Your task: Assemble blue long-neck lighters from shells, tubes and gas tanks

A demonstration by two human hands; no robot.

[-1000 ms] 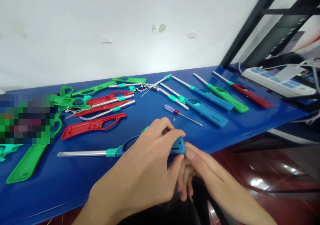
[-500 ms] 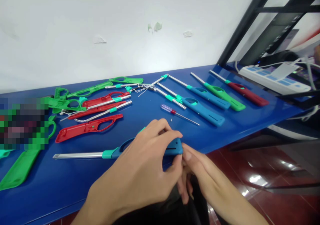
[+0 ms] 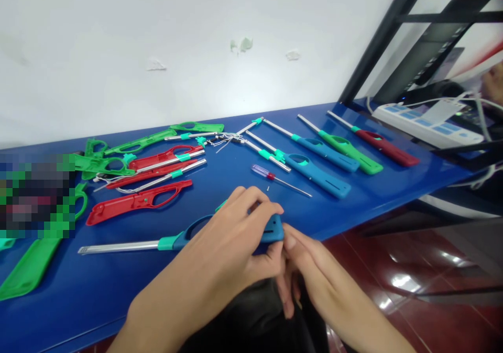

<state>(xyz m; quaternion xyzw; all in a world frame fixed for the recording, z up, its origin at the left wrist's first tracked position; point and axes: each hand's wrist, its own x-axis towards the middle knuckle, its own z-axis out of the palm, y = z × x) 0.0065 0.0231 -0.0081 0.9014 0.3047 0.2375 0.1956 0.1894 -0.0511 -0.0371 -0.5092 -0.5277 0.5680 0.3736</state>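
Note:
My left hand (image 3: 223,243) is wrapped over the handle of a blue stick lighter (image 3: 173,241), near the front of the table. Its metal tube points left, and the butt of the handle sticks out past my left thumb and fingers. At that butt end my right hand (image 3: 301,251) is closed, thumb against the end and the other fingers curled below. Anything small between those right fingers is hidden. Beyond the hands lie a screwdriver (image 3: 271,176) with a clear and red handle and a small screw (image 3: 268,188).
Two blue lighters (image 3: 314,172), a green one (image 3: 341,146) and a dark red one (image 3: 387,146) lie at right. Red half shells (image 3: 137,201), green half shells (image 3: 31,269) and wired metal tubes (image 3: 190,135) lie left and centre. A power strip (image 3: 426,125) sits by a black frame (image 3: 383,39).
Both hands and the blue stick lighter have barely moved; the lighter's tube tip sits slightly lower and further left. The whole view has shifted a little.

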